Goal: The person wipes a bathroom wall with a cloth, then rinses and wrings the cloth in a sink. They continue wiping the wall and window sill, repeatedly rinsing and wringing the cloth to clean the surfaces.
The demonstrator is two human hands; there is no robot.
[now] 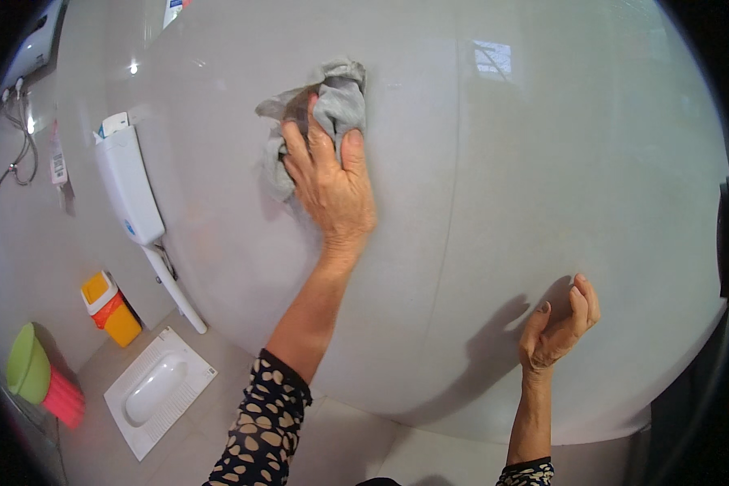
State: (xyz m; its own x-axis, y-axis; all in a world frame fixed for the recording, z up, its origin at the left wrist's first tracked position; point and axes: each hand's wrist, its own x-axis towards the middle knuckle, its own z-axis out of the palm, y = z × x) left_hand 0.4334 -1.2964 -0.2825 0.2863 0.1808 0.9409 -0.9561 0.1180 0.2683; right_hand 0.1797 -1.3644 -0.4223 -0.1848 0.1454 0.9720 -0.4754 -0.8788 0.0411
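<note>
The pale wall (526, 186) looks mid-wipe, though done and remaining parts look alike. At 11 o'clock, the left hand (332, 194) grasps a bunched grey cloth (342, 104) against it; at 4, the right hand (554, 335) hangs empty, fingers loosely curled; between 9 and 10, a white tag (58, 164) is unreadable

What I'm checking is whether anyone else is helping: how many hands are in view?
2. The left hand holds a grey cloth against the wall, upper middle; the right hand is at lower right, with nothing visible in it. No other hand shows.
</note>
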